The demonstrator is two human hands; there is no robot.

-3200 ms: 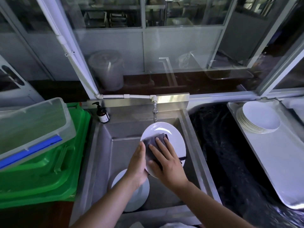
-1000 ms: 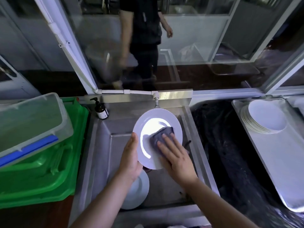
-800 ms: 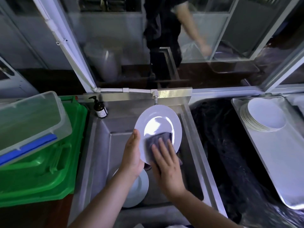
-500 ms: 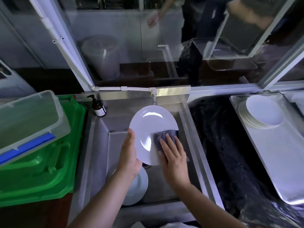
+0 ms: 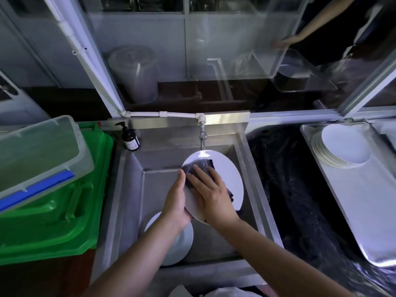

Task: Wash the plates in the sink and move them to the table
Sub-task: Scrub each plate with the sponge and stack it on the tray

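Left hand [image 5: 175, 200] grips the plate [image 5: 227, 179] by its left rim, tilted over the sink [image 5: 255, 189]. Right hand [image 5: 211, 192] presses a cloth [image 5: 197, 166] flat on its face — fingers straight. Below the grip, a second plate [image 5: 182, 245] lies partly hidden by the left forearm.

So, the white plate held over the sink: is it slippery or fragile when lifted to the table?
The plate looks glazed and glossy, so it is probably slippery, more so if wet. It appears rigid and ceramic, so likely breakable against the steel sink. The left hand grips only its edge while the right hand presses the cloth; two hands seem safer.
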